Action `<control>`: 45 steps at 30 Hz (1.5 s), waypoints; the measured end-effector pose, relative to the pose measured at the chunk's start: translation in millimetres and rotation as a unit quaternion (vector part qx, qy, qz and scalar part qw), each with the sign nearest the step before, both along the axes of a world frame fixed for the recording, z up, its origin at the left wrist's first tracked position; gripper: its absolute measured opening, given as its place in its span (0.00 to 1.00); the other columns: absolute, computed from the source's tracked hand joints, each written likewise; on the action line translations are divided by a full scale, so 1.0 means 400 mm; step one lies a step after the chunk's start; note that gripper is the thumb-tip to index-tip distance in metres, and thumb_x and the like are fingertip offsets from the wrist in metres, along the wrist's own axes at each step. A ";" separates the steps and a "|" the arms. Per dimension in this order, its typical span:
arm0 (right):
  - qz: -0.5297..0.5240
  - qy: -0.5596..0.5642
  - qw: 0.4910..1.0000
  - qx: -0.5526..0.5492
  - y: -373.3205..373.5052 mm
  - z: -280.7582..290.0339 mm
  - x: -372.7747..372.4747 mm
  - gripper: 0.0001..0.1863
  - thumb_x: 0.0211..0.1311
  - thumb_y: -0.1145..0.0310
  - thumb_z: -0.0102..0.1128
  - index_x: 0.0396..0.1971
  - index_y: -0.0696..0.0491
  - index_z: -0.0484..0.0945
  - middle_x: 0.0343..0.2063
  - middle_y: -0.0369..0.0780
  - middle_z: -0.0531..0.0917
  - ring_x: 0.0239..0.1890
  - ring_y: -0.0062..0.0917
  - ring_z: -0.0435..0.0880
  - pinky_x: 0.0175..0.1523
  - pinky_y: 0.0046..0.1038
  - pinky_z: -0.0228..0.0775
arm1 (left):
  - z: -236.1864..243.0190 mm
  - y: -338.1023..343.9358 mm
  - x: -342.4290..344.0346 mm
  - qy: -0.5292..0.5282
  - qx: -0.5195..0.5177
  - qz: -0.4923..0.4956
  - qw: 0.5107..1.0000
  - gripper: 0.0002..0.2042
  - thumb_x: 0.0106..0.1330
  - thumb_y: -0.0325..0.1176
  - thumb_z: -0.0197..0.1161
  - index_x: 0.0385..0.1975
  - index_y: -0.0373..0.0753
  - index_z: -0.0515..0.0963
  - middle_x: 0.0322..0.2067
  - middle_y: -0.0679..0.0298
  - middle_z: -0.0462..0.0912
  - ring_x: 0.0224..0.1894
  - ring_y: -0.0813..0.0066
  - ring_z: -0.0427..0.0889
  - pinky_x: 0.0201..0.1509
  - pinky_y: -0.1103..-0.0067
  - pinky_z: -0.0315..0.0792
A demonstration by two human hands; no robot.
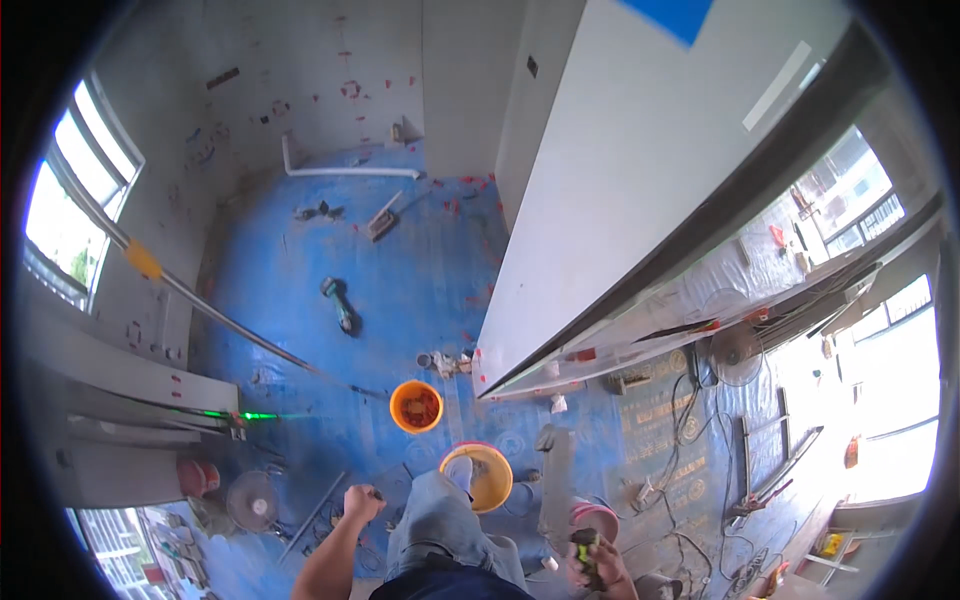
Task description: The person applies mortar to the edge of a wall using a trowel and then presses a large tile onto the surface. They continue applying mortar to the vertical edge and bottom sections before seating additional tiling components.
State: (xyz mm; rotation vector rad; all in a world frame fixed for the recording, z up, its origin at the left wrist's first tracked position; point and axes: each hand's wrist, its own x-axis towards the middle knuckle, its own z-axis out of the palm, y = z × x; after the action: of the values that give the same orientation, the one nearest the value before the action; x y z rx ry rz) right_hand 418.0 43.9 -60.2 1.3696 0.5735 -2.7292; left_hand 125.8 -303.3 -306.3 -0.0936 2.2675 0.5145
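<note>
My left hand (362, 503) is closed in front of my left side. A small dark thing (377, 494) shows at its fingers; what it is I cannot make out. Low on the right, my right hand (608, 572) grips a compact green-and-black tool (585, 548) that looks like a tape measure. Between my hands are my jeans-covered legs (435, 515). Just ahead of them stands a yellow bucket (492, 480), partly hidden by my leg. Farther off is an orange bucket (400, 416) with reddish contents. A long grey board or bench (556, 490) lies near my right hand.
Blue sheeting (270, 330) covers the floor, with a green power tool (341, 305) on it. A long pole (225, 318) slants across the left. A tall white panel (600, 160) rises at right. Fans (735, 352), cables (683, 430) and a pink-rimmed bucket (597, 518) stand around.
</note>
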 end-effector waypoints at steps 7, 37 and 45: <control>0.026 0.004 0.998 0.056 0.006 -0.124 0.087 0.14 0.53 0.64 0.68 0.33 0.57 0.76 0.19 0.36 0.79 0.19 0.21 0.75 0.26 0.23 0.67 | -0.246 -0.038 0.066 0.037 0.145 0.139 0.979 0.02 0.52 0.24 0.66 0.22 0.32 0.82 0.17 0.59 0.82 0.22 0.72 0.83 0.27 0.75 0.75; 0.239 -0.062 0.045 0.968 0.325 0.014 -0.153 0.25 0.56 0.46 0.64 0.31 0.56 0.76 0.25 0.45 0.78 0.25 0.44 0.80 0.29 0.39 0.72 | -0.833 -0.381 0.200 0.025 0.123 0.272 0.954 0.18 0.63 0.40 0.64 0.38 0.26 0.81 0.33 0.49 0.85 0.33 0.56 0.86 0.34 0.63 0.80; 0.210 -0.149 0.069 0.964 0.341 0.008 -0.220 0.26 0.53 0.44 0.66 0.31 0.55 0.76 0.25 0.43 0.78 0.24 0.45 0.80 0.31 0.41 0.74 | -0.905 -0.491 -0.025 -0.053 0.105 0.109 0.987 0.18 0.67 0.46 0.53 0.34 0.37 0.82 0.37 0.51 0.84 0.40 0.55 0.82 0.44 0.61 0.74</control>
State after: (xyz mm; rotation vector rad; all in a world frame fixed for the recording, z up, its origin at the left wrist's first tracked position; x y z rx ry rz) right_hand 330.2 180.5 -57.0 -0.3864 -2.6372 -0.5188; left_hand 115.6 -499.8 -668.4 -0.2591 2.0963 0.8409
